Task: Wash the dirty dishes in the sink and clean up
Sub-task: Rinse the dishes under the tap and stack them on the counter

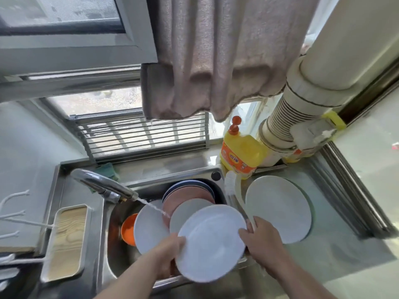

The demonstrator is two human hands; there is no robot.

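Over the sink (112, 251), both hands hold one white plate (210, 242) tilted toward the camera, its face showing. Left hand (170, 253) grips the plate's left rim, thumb curled over the front edge and fingers hidden behind it. Right hand (262, 236) holds the right rim, fingertips (245, 233) curled onto the front edge; whether it also grips the pale hose (234, 190) passing just behind them cannot be told. The plate looks clean and glossy, with a shallow raised rim.

Just beyond the left thumb stands a second white plate (149, 229), and behind the held plate a grey plate (190, 212); water from the tap (103, 184) falls between these two. Farther back sit stacked brown and blue bowls (187, 193), and left of the second plate an orange bowl (128, 229). Right of the right hand, a large white plate (278, 208) lies flat on the steel counter (336, 251). A yellow detergent bottle (241, 152) stands behind the hose.
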